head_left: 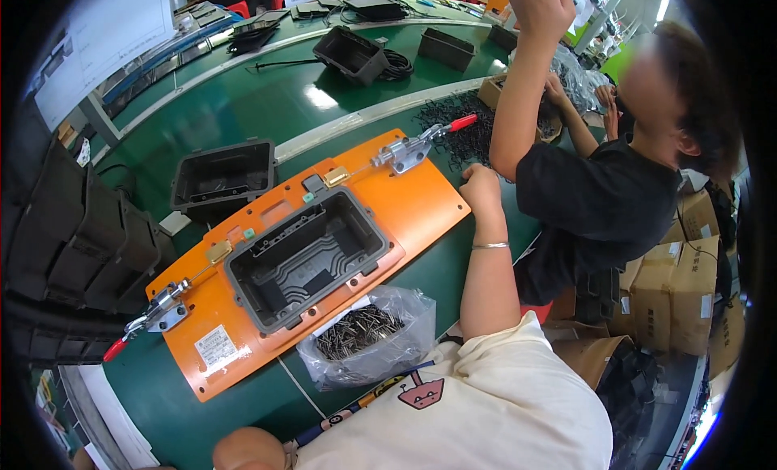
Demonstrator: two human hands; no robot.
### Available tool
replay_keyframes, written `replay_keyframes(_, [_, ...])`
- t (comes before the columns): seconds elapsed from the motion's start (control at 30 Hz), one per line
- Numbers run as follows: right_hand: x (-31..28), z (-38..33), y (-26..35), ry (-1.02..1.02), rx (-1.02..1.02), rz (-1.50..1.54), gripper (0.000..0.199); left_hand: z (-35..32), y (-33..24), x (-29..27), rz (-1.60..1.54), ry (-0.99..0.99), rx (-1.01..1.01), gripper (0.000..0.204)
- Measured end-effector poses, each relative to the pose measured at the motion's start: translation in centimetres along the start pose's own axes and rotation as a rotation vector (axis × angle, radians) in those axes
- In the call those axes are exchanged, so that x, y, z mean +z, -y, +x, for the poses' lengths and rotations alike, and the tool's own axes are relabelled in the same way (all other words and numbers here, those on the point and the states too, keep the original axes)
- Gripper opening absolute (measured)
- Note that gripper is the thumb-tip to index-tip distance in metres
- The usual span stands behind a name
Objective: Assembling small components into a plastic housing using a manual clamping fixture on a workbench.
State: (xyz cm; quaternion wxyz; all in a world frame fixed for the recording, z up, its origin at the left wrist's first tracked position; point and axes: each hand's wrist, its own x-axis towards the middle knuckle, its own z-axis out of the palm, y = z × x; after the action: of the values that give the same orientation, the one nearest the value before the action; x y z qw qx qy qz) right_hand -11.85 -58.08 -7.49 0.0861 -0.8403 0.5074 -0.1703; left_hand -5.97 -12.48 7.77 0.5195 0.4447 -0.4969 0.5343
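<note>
My right hand (483, 188), with a bracelet on its forearm, rests by the right end of an orange fixture plate (433, 196). Its fingers are curled; whatever they hold, if anything, is hidden. A dark grey plastic housing (312, 263), open side up, sits in the fixture's middle. Toggle clamps with red handles, the right clamp (405, 153) and the left clamp (167, 306), stand at the plate's ends. Against its near edge lies a clear plastic bag (413, 328) holding many small metal screws or pins (360, 331). At the lower edge only a bent part of my left arm (247, 451) shows; its hand is out of view.
Behind the fixture sits another dark housing (222, 178). Farther back are a housing with coiled cable (352, 55) and a black tray (447, 49). A heap of thin black parts (457, 130) lies beside a co-worker (599, 187), one arm raised. Stacked housings (81, 235) stand left; cartons (676, 288) right.
</note>
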Motion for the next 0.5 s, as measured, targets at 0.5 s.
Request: replay_keyframes(0.5, [-12.2, -11.8, 10.3, 0.410, -0.649, 1.485, 0.044, -1.7, 2.4, 5.2, -0.207, 0.571, -0.548, 0.037])
